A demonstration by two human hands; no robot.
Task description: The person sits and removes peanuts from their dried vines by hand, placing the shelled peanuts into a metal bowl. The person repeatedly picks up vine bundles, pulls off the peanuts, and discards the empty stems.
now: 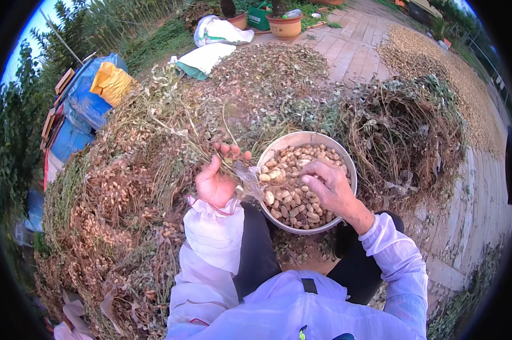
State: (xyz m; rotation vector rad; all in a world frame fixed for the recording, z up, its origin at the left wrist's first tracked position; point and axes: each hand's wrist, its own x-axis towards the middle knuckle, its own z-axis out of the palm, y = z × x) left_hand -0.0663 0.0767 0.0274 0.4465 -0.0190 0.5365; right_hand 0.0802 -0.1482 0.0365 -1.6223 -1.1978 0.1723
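Note:
My left hand (217,180) grips the stems of a peanut plant (205,155), whose leafy end points up and to the left. Its roots, with a few pods and a scrap of thin plastic film (248,176), reach over the left rim of a round metal basin (307,231). Unshelled peanuts (296,208) fill much of that basin, which sits between my knees. Above them hovers my right hand (330,185), fingers bent and thumb near the index finger; whether a pod is between them is hidden.
Pulled peanut plants (107,221) with pods are heaped on my left. Another pile of vines (405,131) lies right of the basin. Farther off are white sacks (207,57), a plant pot (285,27), blue barrels (86,106) and spread peanuts (447,80) on paving.

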